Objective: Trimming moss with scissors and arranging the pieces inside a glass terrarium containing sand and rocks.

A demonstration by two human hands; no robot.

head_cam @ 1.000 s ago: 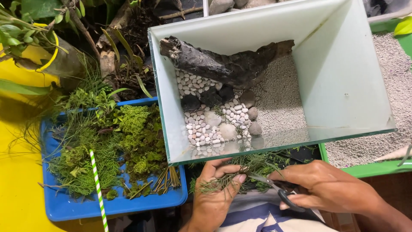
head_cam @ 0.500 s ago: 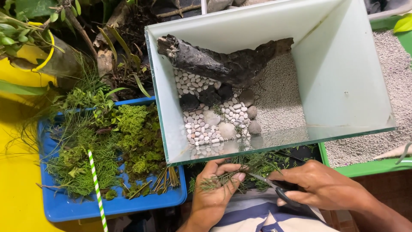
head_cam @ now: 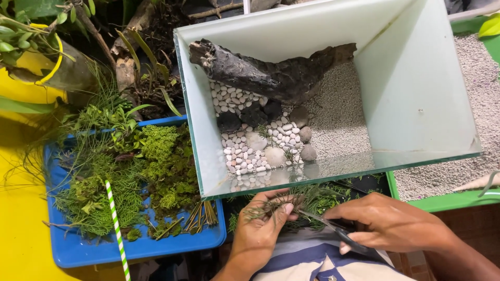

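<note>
My left hand (head_cam: pixel 259 230) pinches a thin green plant sprig (head_cam: pixel 265 205) just below the front glass of the tank. My right hand (head_cam: pixel 388 222) grips dark scissors (head_cam: pixel 333 231), their blades pointing left toward the sprig and touching its stem. The glass tank (head_cam: pixel 208 156) above holds a dark piece of driftwood (head_cam: pixel 260 73), white pebbles (head_cam: pixel 245 151), a few larger grey stones (head_cam: pixel 304 143) and fine grey gravel (head_cam: pixel 338 119).
A blue tray (head_cam: pixel 78 250) at the left holds moss, ferns and a green-and-white striped straw (head_cam: pixel 115 224). A green tray of grey gravel (head_cam: pixel 484 93) lies at the right. A yellow pot with a plant (head_cam: pixel 36 47) and roots stand at the back left.
My hands stay below the tank; the scissor blades have closed in on the sprig held by my left hand. The camera view has shifted slightly.
</note>
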